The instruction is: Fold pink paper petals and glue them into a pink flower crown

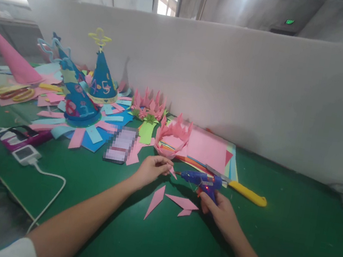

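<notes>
Paper piece (173,172), small, pink and pointed, sits near the centre of the frame at the fingertips of the left hand (152,170), pinched between thumb and fingers at its left end. The right hand (220,209), right of centre and a little lower, has its fingers curled round the handle of a blue glue gun (198,177). The gun is roughly level, nozzle pointing left, its tip right by the paper piece; I cannot tell whether the two touch.

Below the hands, in the lower middle of the frame, pink scraps (155,201) lie flat on the green table (138,250). A pink crown (179,130) stands just above the left hand, with flat pink sheets (207,150) to its right. Right of the gun lies a knife (248,193) with a yellow handle. Left of the left hand is a phone (121,144), its screen blurred. Blue cone hats (82,102) stand in the upper left.
</notes>
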`<state>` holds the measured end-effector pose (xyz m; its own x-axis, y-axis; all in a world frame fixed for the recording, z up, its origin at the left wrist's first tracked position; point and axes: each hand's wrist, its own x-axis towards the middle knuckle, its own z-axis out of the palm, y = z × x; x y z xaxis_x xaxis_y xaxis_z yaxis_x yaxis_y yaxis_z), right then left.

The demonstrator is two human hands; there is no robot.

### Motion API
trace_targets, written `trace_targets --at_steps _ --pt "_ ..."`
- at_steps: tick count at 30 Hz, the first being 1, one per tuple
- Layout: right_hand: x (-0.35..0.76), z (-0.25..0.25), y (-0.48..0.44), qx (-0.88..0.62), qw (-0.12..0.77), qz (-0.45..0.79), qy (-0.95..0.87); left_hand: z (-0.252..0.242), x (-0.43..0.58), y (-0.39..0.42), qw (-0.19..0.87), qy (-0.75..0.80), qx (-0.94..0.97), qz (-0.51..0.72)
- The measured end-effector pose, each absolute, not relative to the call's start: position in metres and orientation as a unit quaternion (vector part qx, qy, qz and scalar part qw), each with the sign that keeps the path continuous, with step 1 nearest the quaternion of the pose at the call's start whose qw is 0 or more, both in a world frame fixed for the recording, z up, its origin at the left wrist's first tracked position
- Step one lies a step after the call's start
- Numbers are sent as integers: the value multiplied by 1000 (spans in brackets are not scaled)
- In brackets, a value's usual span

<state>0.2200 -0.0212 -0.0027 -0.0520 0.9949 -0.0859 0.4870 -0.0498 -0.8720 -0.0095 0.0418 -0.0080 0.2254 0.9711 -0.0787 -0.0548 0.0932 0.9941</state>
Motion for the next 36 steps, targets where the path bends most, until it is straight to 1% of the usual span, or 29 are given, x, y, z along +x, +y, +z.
trace_targets --at_steps 10,22,36 --pt "220 -5 -20 -592 325 423 -605 -10 -9 43 572 448 532 434" --pt "222 -6 -21 -599 302 400 -625 -12 -9 42 560 455 550 421" --pt "224 -9 -20 -602 291 389 -634 -2 -10 40 566 469 537 413"
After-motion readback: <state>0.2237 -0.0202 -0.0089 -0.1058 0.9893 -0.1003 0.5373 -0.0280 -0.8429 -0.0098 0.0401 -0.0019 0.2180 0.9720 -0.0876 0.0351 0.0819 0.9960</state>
